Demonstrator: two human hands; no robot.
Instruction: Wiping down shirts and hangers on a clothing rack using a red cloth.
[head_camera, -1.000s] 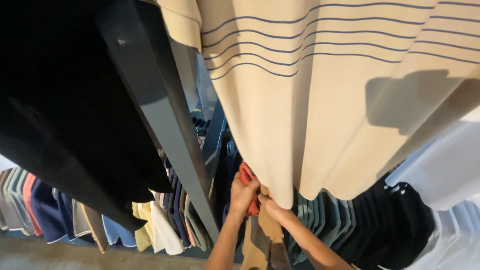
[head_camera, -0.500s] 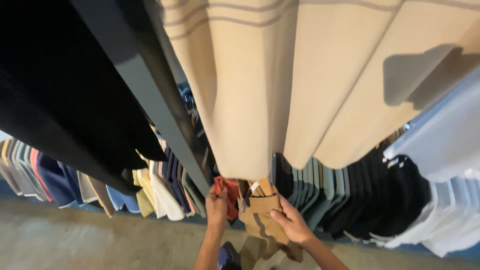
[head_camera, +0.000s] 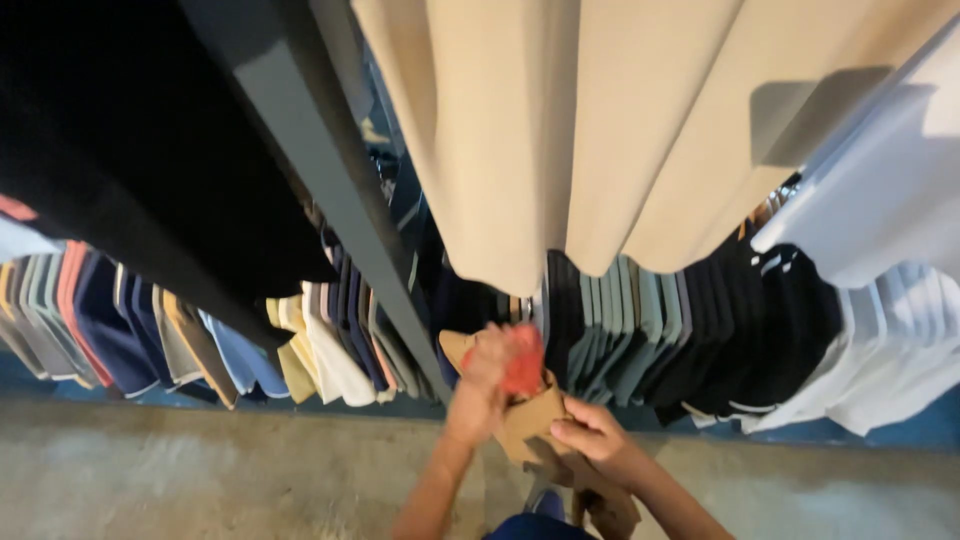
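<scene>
Tan garment (head_camera: 535, 430), slanting down-right.

Both forearms reach fwd from bottom of frame. Left hand (head_camera: 478, 385) raised, fingers curled in a closed grip. Right hand (head_camera: 592, 440) lower, just beside it, fingers pinched shut.

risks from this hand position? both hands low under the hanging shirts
1. The left hand holds a red item that looks blurred; its hold may be loose.
2. The right hand pinches tan garment by an edge; it could slide to the concrete floor.
3. The beige shirt overhead blocks view.
</scene>
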